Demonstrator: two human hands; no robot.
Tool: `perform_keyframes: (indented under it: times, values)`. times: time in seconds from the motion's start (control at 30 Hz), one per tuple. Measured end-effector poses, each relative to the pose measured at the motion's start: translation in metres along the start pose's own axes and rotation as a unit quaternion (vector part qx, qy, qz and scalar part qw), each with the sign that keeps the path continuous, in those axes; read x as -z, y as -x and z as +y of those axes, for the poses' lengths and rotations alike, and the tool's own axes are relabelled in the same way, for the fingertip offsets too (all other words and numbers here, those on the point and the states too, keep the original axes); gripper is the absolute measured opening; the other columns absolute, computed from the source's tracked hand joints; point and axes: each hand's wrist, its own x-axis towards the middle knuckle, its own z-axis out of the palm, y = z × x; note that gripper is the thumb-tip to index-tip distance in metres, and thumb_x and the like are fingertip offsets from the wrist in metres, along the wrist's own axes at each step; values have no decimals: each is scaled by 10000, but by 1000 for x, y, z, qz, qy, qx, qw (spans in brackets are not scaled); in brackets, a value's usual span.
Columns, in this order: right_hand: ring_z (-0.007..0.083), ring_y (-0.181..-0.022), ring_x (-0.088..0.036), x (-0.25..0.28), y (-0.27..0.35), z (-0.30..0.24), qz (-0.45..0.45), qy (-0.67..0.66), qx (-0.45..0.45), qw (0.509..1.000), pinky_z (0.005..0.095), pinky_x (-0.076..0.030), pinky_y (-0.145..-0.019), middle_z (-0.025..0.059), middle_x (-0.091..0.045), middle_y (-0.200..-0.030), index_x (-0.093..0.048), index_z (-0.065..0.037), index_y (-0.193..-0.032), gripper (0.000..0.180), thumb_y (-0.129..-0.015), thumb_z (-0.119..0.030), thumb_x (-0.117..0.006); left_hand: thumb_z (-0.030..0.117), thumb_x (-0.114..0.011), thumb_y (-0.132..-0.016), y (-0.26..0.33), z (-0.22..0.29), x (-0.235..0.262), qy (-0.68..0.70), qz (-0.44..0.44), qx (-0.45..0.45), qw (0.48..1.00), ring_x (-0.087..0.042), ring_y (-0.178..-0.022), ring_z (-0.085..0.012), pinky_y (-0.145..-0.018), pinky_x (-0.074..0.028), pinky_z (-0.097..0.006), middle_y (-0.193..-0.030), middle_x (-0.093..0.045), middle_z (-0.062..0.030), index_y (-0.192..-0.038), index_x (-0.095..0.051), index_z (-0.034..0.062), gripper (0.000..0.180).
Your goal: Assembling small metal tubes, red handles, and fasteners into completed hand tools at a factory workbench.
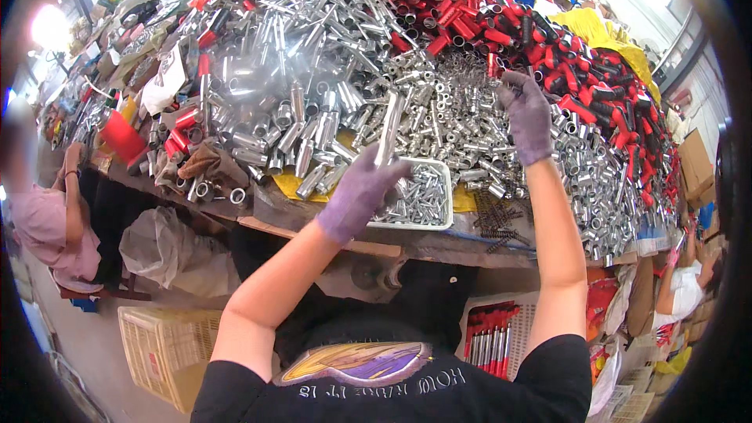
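Workbench (439, 244) heaped with silver tubes; my left hand (356, 192) clamps one metal tube (389, 129) upright above white tray (448, 188), ready for fitting. Right hand (526, 113) pinches into red-handled pile (580, 78), grip contents unclear.

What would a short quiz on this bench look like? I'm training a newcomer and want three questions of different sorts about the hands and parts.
1. True or false: the left hand holds a silver metal tube upright above the white tray.
2. Multiple choice: the right hand reaches into which spot? A) a beige basket on the floor B) the heap of small silver sleeves beside the red-and-black handles C) a blue crate
3. Fill in: both hands wear ____ gloves.

Key:
1. True; the tube stands nearly upright in the gloved fingers.
2. B; its fingertips pinch at a small part there, too small to identify.
3. Purple.
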Motion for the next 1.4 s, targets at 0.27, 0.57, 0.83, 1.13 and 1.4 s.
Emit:
perform_keyframes:
  times: [0.27, 0.57, 0.83, 1.13, 1.4]
  values:
    - [102, -708, -601, -4, 58, -27, -118, -330, -233, 907, 235, -531, -611, 47, -641, -933, -585, -28, -1051, 227, -849, -118, -637, 233, -652, -847, -62, -3, -20, 237, 23, 15, 971, -512, -508, -67, -369, -363, -198, -914, -633, -54, -1102, -463, 120, 337]
    - [117, -707, -615, -2, 74, -20, -102, -362, -261, 889, 247, -531, -632, 45, -647, -876, -596, -19, -1042, 210, -844, -82, -630, 152, -738, -756, -43, -5, -14, 172, -13, -38, 984, -531, -541, -64, -398, -404, -180, -761, -548, 13, -1083, -465, 129, 427]
    - [112, -794, -616, 12, 92, -49, -151, -182, -137, 962, 248, -522, -684, 52, -634, -930, -597, -25, -1027, 196, -846, -87, -640, 138, -690, -784, -37, 16, 12, 134, -67, 33, 988, -500, -508, -39, -400, -377, -165, -839, -638, -35, -998, -522, 107, 274]
    - [267, -837, -587, 36, 95, -107, -379, 259, 547, 700, 309, -519, -699, 102, -598, -990, -605, -81, -875, 189, -710, -168, -576, 260, -638, -842, -30, 36, 34, 27, -173, 91, 980, -485, -476, -30, -378, -351, -156, -781, -663, -65, -1128, -508, 77, 363]
    - [238, -683, -550, 6, 107, -88, -493, 361, 543, 576, 341, -452, -590, 85, -530, -724, -590, -69, -672, 122, -669, -188, -565, 379, -640, -840, -73, 20, 25, -60, -125, 146, 980, -505, -413, -48, -334, -358, -194, -641, -630, -23, -847, -583, 108, 277]
